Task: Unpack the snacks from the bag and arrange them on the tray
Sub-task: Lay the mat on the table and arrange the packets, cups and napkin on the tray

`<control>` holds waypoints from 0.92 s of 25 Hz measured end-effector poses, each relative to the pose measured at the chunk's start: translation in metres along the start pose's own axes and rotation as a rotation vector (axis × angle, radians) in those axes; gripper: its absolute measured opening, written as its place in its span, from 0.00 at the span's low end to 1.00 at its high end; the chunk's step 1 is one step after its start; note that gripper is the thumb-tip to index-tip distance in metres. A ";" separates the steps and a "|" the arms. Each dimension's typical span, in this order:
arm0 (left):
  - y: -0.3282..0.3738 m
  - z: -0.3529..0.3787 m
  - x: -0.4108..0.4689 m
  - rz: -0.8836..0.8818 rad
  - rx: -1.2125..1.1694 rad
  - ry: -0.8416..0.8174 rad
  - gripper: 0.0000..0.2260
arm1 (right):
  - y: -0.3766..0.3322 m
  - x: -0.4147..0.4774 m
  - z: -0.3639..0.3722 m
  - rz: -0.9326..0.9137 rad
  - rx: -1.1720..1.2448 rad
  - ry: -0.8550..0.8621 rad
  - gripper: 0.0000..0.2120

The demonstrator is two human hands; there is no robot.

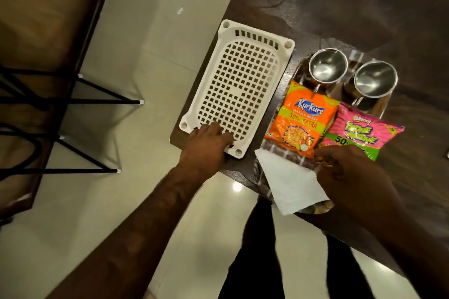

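Orange Kurkure packet (pixel 301 119) is lying face up on the steel tray (pixel 379 110), with the pink Bingo packet (pixel 359 132) just beside it to the right, edges touching or slightly overlapping. Both are sitting in front of two empty steel cups (pixel 328 65), likely kept to the tray's far end so the packets get the open space. A white napkin (pixel 289 184) is covering the tray's near corner.

Right hand (pixel 349 177) is hovering over the near edges of the packets, fingers curled down; something thin and orange-yellow is showing at the fingertips (pixel 323 161), but whether it is being pinched cannot be told. Probably adjusting or adding a snack.

Left hand (pixel 206 145) is resting flat, fingers spread and gripping nothing, on the near rim of the white perforated basket (pixel 240 80), seemingly steadying it at the table (pixel 340 2) edge.

No bag is identifiable in view. Tray's near end is hiding under napkin and hand. Dark legs and furniture at left are cut off.
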State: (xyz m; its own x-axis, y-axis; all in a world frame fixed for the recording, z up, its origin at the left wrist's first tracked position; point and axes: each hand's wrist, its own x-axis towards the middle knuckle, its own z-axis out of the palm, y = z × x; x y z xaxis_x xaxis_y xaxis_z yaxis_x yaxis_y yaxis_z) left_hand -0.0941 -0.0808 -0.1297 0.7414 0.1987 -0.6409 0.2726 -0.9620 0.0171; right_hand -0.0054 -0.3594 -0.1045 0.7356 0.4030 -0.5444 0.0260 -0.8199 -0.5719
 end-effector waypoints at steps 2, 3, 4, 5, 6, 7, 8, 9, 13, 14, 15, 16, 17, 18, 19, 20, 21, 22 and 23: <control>-0.007 0.007 -0.004 -0.025 -0.033 0.009 0.17 | 0.002 0.001 -0.001 -0.008 0.012 -0.014 0.16; -0.011 0.009 -0.006 -0.032 -0.046 0.015 0.17 | 0.004 0.002 -0.002 -0.006 0.018 -0.020 0.16; -0.014 0.012 -0.009 -0.037 -0.051 0.018 0.18 | 0.005 0.003 -0.003 -0.003 0.024 -0.025 0.16; -0.016 0.015 -0.011 -0.039 -0.052 0.024 0.19 | 0.006 0.003 -0.004 0.000 0.028 -0.025 0.16; -0.018 0.017 -0.013 -0.042 -0.056 0.032 0.19 | 0.007 0.002 -0.004 0.001 0.030 -0.025 0.16; -0.020 0.019 -0.015 -0.050 -0.068 0.042 0.19 | 0.007 0.002 -0.004 -0.001 0.034 -0.026 0.16; -0.022 0.021 -0.017 -0.060 -0.083 0.051 0.18 | 0.007 0.001 -0.005 -0.003 0.038 -0.027 0.16; -0.024 0.022 -0.018 -0.069 -0.098 0.058 0.18 | 0.007 0.000 -0.006 -0.005 0.042 -0.027 0.15; -0.032 0.025 -0.023 -0.060 -0.140 0.065 0.17 | 0.005 -0.004 -0.015 0.009 0.057 -0.032 0.14; -0.033 0.024 -0.022 -0.051 -0.144 0.062 0.17 | 0.005 -0.005 -0.017 0.007 0.061 -0.030 0.14; -0.035 0.024 -0.022 -0.040 -0.150 0.063 0.17 | 0.004 -0.006 -0.018 0.004 0.064 -0.028 0.14; -0.037 0.024 -0.021 -0.028 -0.157 0.067 0.17 | 0.004 -0.006 -0.020 0.006 0.063 -0.026 0.14; -0.038 0.023 -0.020 -0.016 -0.161 0.074 0.17 | 0.004 -0.005 -0.022 0.010 0.056 -0.025 0.14; -0.039 0.024 -0.019 -0.006 -0.161 0.078 0.17 | 0.003 -0.003 -0.024 0.011 0.047 -0.024 0.14; -0.040 0.024 -0.019 0.001 -0.161 0.082 0.18 | 0.003 0.000 -0.027 0.006 0.040 -0.023 0.14; -0.039 0.025 -0.018 0.003 -0.163 0.083 0.18 | 0.003 0.003 -0.030 -0.004 0.033 -0.022 0.14; -0.038 0.024 -0.018 0.003 -0.166 0.078 0.18 | 0.002 0.006 -0.033 -0.012 0.026 -0.022 0.15; -0.037 0.023 -0.018 0.007 -0.169 0.069 0.18 | 0.001 0.010 -0.037 -0.018 0.015 -0.021 0.15; -0.035 0.020 -0.020 0.012 -0.174 0.066 0.19 | 0.000 0.013 -0.042 -0.024 0.003 -0.018 0.15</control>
State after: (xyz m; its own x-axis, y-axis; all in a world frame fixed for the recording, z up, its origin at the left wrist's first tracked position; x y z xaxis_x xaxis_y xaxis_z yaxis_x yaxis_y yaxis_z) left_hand -0.1306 -0.0550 -0.1331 0.7826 0.2046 -0.5879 0.3612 -0.9185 0.1612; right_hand 0.0325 -0.3710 -0.0863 0.7228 0.4296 -0.5413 0.0411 -0.8086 -0.5869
